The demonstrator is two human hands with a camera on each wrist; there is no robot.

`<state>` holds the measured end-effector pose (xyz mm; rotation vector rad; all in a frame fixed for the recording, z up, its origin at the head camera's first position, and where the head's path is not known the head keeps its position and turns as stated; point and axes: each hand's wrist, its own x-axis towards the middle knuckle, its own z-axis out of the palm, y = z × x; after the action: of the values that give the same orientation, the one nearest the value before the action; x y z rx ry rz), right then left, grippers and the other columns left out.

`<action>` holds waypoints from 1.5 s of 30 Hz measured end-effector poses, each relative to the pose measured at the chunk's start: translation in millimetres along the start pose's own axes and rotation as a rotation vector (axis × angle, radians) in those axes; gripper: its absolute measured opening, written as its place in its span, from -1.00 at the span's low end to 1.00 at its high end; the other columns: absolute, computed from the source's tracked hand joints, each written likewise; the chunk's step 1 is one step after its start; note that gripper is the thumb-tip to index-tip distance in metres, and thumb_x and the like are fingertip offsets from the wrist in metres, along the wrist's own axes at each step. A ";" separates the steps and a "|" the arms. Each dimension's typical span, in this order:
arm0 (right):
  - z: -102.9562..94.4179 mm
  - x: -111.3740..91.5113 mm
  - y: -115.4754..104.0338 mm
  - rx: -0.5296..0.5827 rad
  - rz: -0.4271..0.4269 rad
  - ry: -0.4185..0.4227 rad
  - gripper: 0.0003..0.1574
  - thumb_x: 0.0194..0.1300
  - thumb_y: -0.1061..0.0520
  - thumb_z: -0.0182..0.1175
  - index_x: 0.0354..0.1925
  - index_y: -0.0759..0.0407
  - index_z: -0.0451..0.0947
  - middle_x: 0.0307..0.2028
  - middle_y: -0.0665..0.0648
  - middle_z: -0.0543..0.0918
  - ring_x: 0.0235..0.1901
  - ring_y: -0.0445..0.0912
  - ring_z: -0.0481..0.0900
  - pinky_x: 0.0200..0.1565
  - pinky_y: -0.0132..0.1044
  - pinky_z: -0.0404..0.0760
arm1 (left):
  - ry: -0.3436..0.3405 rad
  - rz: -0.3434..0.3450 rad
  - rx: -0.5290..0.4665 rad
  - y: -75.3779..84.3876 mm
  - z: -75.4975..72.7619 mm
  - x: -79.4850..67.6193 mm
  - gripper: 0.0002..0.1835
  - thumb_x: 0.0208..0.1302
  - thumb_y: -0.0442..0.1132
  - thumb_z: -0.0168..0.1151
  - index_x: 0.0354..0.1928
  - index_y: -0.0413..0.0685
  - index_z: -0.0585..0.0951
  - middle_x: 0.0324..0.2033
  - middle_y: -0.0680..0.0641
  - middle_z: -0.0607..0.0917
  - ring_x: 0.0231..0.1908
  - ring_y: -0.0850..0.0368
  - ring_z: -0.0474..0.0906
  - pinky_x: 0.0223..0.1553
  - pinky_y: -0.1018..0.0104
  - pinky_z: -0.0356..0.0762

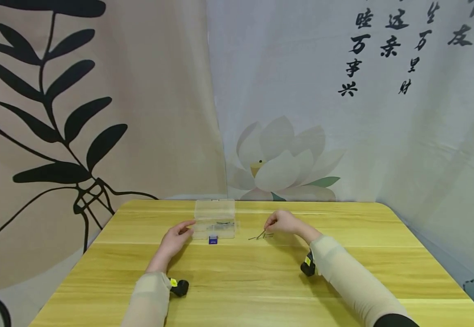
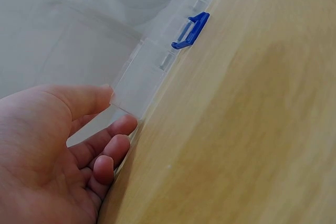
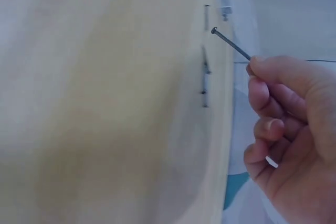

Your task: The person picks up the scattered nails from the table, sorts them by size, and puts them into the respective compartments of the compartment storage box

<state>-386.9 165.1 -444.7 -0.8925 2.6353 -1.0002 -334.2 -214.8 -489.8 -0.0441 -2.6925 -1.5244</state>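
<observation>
My right hand point(image 1: 282, 222) pinches a thin metal nail point(image 3: 231, 43) between thumb and fingertips. The nail's head points away from the hand in the right wrist view. Just below, several loose nails point(image 3: 205, 77) lie on the table. A clear plastic box point(image 1: 214, 230) stands to the left with its lid point(image 1: 214, 209) raised and a blue latch point(image 2: 192, 31) on its front. Some dark nails point(image 1: 224, 223) show in its right rear part. My left hand point(image 1: 174, 240) touches the box's left end with the thumb, its other fingers loosely bent beside the lower corner.
The box and loose nails are toward the back of the wood-grain table point(image 1: 237, 286). Behind the far edge hangs a printed cloth point(image 1: 171, 113) with a plant, a lotus and writing. A black wrist device point(image 1: 179, 287) sits on each forearm.
</observation>
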 end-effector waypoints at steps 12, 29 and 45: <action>-31.3 9.2 -13.9 -0.006 -0.048 0.054 -0.88 0.27 0.17 0.29 -0.29 0.17 0.75 -0.30 0.00 0.73 -0.32 -0.17 0.65 -0.22 -0.23 0.60 | -0.001 0.007 0.014 -0.7 0.4 0.2 -0.59 0.45 -0.19 0.09 0.29 -0.04 0.50 -0.07 -0.13 0.61 -0.09 -0.02 0.49 -0.08 0.05 0.42; -17.3 23.2 -22.0 0.063 -0.046 0.051 -0.83 0.30 0.15 0.27 -0.18 0.17 0.74 -0.21 0.05 0.73 -0.21 -0.13 0.66 -0.11 -0.17 0.59 | 0.007 0.016 0.000 1.8 -1.0 -2.6 -0.60 0.44 -0.23 0.10 0.28 -0.09 0.51 -0.10 -0.14 0.62 -0.11 -0.02 0.50 -0.12 0.09 0.43; 3.4 58.4 -41.1 0.141 0.007 0.152 -0.82 0.31 0.10 0.28 -0.21 0.14 0.76 -0.27 0.02 0.75 -0.24 -0.13 0.66 -0.15 -0.20 0.60 | 0.016 0.006 -0.010 0.8 2.1 -1.7 -0.60 0.43 -0.23 0.11 0.27 -0.07 0.52 -0.12 -0.11 0.62 -0.13 0.01 0.49 -0.12 0.08 0.43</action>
<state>-413.2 104.1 -418.2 -0.8045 2.6454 -1.2813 -332.5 -212.6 -490.4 -0.0396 -2.6700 -1.5306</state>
